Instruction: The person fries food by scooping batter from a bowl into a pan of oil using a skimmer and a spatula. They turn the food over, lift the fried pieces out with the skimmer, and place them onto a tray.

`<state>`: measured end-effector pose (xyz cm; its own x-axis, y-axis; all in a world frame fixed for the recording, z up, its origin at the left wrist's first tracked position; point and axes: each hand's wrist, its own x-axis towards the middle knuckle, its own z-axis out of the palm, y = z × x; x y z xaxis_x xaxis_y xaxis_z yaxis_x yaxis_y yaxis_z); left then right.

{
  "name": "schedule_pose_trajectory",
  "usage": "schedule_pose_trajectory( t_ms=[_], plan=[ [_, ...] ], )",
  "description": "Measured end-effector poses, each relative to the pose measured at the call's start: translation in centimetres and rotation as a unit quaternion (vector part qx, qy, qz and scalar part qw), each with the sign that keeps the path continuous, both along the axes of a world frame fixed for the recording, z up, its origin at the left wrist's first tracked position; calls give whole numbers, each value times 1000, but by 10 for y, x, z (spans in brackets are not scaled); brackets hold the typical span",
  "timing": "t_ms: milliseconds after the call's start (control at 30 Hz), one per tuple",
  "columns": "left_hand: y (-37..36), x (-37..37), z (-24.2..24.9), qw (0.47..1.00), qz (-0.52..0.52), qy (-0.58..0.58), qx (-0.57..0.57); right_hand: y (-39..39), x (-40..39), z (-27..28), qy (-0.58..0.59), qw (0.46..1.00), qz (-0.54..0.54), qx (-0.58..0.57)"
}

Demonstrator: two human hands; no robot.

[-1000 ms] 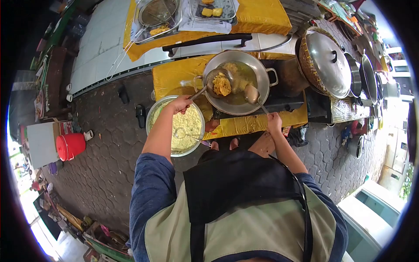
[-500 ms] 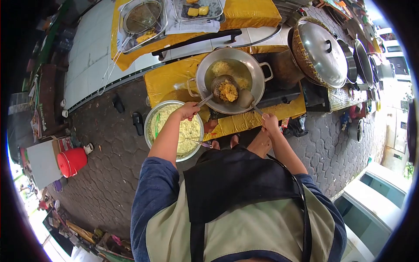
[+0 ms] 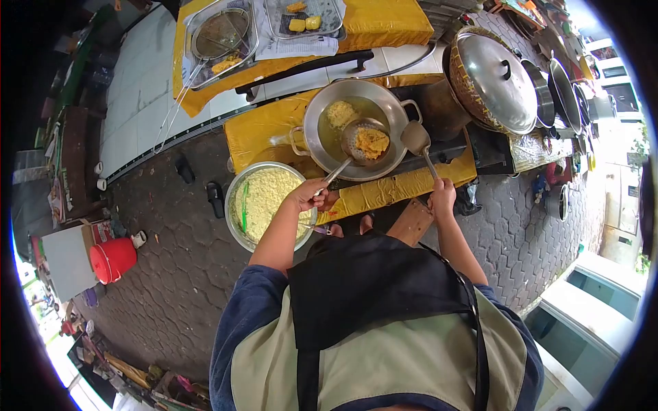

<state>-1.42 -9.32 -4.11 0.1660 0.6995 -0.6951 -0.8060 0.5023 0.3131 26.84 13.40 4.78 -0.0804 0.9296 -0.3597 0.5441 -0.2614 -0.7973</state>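
My left hand (image 3: 306, 195) is closed around the handle of a skimmer (image 3: 350, 142), which holds a golden fritter (image 3: 372, 143) over the oil. The skimmer sits inside a wide two-handled metal wok (image 3: 312, 130). A paler fritter (image 3: 340, 114) floats in the oil behind it. Gripped in my right hand (image 3: 443, 197) is a metal spatula (image 3: 415, 138), its blade above the wok's right rim, with nothing on it. Left of the wok stands a metal bowl (image 3: 232, 218) of pale yellow batter mix (image 3: 267, 202), with a green strip (image 3: 244, 205) in it.
Behind the wok, a yellow-covered counter (image 3: 387, 27) bears a wire strainer (image 3: 219, 34) over a tray and another tray (image 3: 274, 31) with fried pieces. A large lidded pot (image 3: 497, 82) stands to the right. A red bucket (image 3: 113, 260) and black sandals (image 3: 215, 198) are on the paving.
The skimmer has moved right within the wok, still carrying a fritter. The spatula has left its place beside the skimmer and shifted up and right, past the wok's rim.
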Motion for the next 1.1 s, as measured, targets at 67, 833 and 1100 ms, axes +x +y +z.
schedule_pose_trajectory(
  t_ms=[67, 833, 1100],
  plan=[
    [0, 3, 16, 1000, 22, -12, 16, 3, -2, -4, 13, 1000, -10, 2],
    [-9, 35, 56, 986, 140, 87, -25, 39, -40, -52, -181, 920, 311, 157],
    [-26, 36, 82, 978, 160, 125, -37, 73, -52, -124, -298, 799, 432, 293]
  ],
)
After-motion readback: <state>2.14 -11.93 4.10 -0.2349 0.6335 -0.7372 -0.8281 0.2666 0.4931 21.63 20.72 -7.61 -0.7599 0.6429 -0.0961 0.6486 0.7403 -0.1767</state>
